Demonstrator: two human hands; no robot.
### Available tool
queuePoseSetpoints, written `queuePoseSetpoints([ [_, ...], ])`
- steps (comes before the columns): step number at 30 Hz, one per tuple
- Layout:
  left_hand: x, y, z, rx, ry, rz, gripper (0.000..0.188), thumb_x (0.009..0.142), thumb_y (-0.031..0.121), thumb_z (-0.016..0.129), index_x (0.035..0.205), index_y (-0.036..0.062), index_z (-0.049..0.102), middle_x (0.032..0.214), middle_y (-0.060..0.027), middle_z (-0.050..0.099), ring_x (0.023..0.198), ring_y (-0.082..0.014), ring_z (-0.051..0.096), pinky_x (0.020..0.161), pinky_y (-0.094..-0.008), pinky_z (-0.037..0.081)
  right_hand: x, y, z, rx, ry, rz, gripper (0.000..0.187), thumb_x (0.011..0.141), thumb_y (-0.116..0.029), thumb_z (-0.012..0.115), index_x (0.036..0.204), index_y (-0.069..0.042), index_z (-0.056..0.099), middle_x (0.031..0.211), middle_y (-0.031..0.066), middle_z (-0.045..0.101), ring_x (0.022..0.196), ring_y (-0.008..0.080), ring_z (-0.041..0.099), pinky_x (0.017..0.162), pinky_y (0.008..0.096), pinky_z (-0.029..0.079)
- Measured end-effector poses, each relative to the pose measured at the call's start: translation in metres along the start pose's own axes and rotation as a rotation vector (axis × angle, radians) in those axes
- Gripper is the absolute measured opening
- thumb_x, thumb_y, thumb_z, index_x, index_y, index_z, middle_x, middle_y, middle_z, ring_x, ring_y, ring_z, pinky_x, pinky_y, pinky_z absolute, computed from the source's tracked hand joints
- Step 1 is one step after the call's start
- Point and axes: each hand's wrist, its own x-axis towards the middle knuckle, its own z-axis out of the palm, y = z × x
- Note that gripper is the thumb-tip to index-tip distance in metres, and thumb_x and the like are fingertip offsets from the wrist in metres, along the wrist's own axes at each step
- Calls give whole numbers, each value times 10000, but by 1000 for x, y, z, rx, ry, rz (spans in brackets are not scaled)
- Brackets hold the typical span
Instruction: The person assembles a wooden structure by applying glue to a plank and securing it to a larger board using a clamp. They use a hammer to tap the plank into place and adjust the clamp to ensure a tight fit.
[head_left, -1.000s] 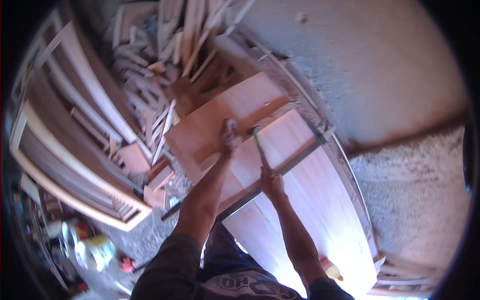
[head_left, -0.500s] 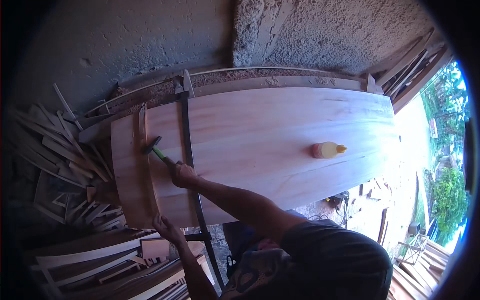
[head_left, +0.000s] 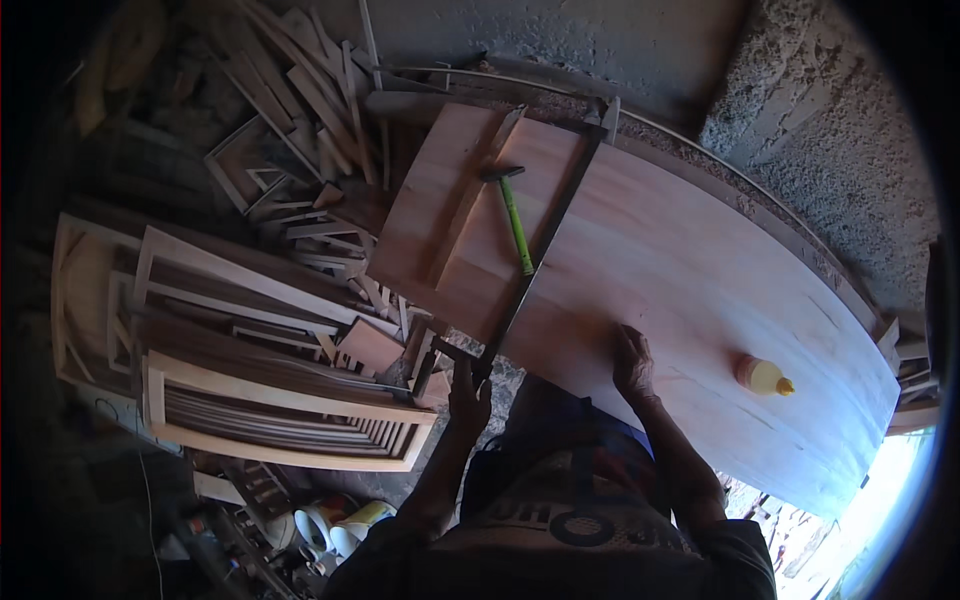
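Note:
A broad pale wooden panel (head_left: 690,300) stretches in front of me. A long dark bar clamp (head_left: 545,235) crosses it. At the clamp's near end, my left hand (head_left: 469,400) is closed around its lower part; the fingers are partly hidden. My right hand (head_left: 633,365) rests on the panel near its front edge, fingers loosely apart and holding nothing. Left of the clamp lies a hammer (head_left: 514,220) with a green handle, its dark head beside a narrow wooden strip (head_left: 474,200) laid across the panel. A bottle (head_left: 763,376) with a yellow cap lies to the right.
Wooden frames (head_left: 280,410) are stacked at the left, with a heap of offcuts (head_left: 300,100) behind them. A rough wall (head_left: 830,130) runs along the panel's far side. Several containers (head_left: 335,525) stand on the floor at the lower left.
My right hand has let go of the hammer, which now lies on the panel, and moved right. My left hand has gone from the strip's end to the clamp. The view has turned left.

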Motion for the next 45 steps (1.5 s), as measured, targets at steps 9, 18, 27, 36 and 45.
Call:
queuePoseSetpoints([
  [9,8,-2,-2,65,194,-29,472,936,198,642,1338,-27,540,1329,-236,579,1236,-410,545,1057,-490,414,-19,7,0,-130,-79,-48,493,891,-59,529,1385,-68,536,1353,215,544,1177,423,547,971,499,485],
  [18,47,-57,-55,10,173,25,644,815,8,685,1426,49,486,1370,-213,573,1262,-399,546,1056,-459,435,-10,-36,-3,-286,-279,71,595,887,-97,637,1452,-94,447,1465,220,439,1292,421,491,1024,500,468],
  [27,32,-105,-19,479,-157,-528,604,833,425,745,1251,20,583,1073,-251,691,1004,-407,682,852,-538,525,-19,-40,37,-304,-73,245,627,883,-137,650,1470,-129,429,1497,239,387,1390,443,369,1104,537,376],
  [36,53,-188,-5,304,-287,-281,471,809,428,764,949,-16,692,794,-177,708,717,-351,695,659,-482,549,-31,-88,71,-183,-6,251,601,904,-168,652,1467,-120,447,1465,208,452,1366,415,416,1098,528,372],
  [45,46,-259,11,544,33,80,547,859,439,740,1258,95,594,866,-150,691,750,-322,680,608,-470,525,-31,-102,52,-47,26,306,576,946,-151,593,1492,-118,410,1448,201,467,1290,399,492,1055,495,432],
])
